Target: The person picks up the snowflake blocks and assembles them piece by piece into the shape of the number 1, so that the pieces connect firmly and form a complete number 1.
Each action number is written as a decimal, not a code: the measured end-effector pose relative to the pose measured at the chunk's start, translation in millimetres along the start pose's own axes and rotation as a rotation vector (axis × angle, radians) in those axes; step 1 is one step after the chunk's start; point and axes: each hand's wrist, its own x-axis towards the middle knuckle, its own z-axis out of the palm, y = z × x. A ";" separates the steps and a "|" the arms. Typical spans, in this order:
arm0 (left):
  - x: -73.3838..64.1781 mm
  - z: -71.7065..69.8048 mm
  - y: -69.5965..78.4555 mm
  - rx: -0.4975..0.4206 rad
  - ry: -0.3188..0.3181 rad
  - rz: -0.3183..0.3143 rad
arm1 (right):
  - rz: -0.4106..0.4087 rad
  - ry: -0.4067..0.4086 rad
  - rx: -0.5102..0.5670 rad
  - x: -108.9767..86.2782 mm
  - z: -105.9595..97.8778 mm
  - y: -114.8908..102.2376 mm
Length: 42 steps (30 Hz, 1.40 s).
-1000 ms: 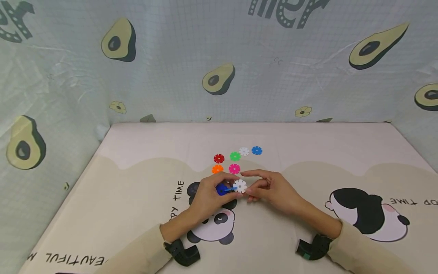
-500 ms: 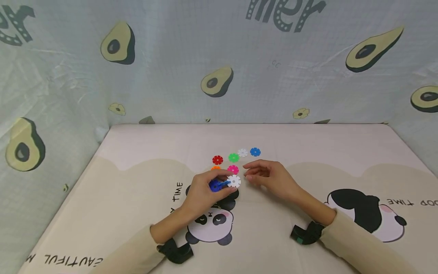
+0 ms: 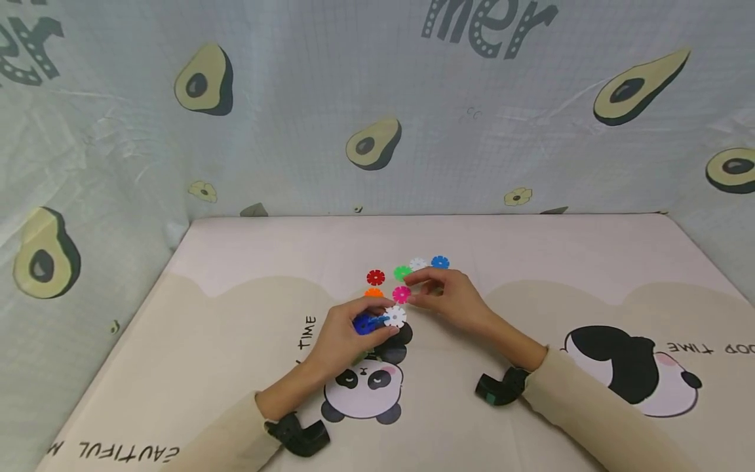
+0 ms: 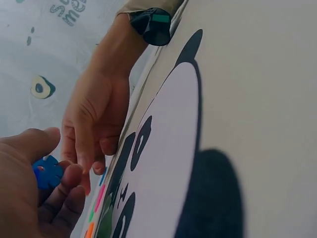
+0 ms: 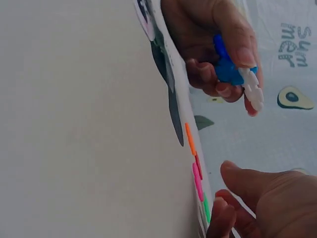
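Observation:
My left hand (image 3: 339, 331) grips a small joined piece made of notched plastic discs. It has a dark blue disc (image 3: 363, 324), a light blue disc (image 5: 228, 73) set crosswise in the middle, and a white disc (image 3: 396, 316) at the right end. Thumb and fingers pinch it above the table, partly covering it in the right wrist view. My right hand (image 3: 453, 301) reaches over the loose discs, thumb and fingertips apart with nothing visible between them. Its thumb lies right beside a pink disc (image 3: 401, 295); the index finger overlaps a green disc (image 3: 402, 271).
Beyond the hands lie more notched discs: red (image 3: 375, 277), orange (image 3: 374, 292), white (image 3: 417, 263) and blue (image 3: 440, 261). The tablecloth (image 3: 236, 367) bears a printed panda and dog. A hanging avocado-print sheet (image 3: 283, 131) stands behind the table.
My right hand has let go of the white disc's side, drawn back, then moved forward and left to the pink disc. My left hand has shifted slightly left with the joined discs.

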 end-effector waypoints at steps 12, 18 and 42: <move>-1.6 1.2 -8.0 0.014 -0.040 -0.002 | -0.013 0.038 -0.088 5.2 11.3 3.0; -2.2 1.7 -8.9 0.015 -0.055 0.005 | -0.048 0.049 -0.133 6.2 14.5 4.3; -0.3 1.8 -10.5 -0.003 -0.021 -0.018 | -0.049 0.055 -0.180 5.4 11.0 1.7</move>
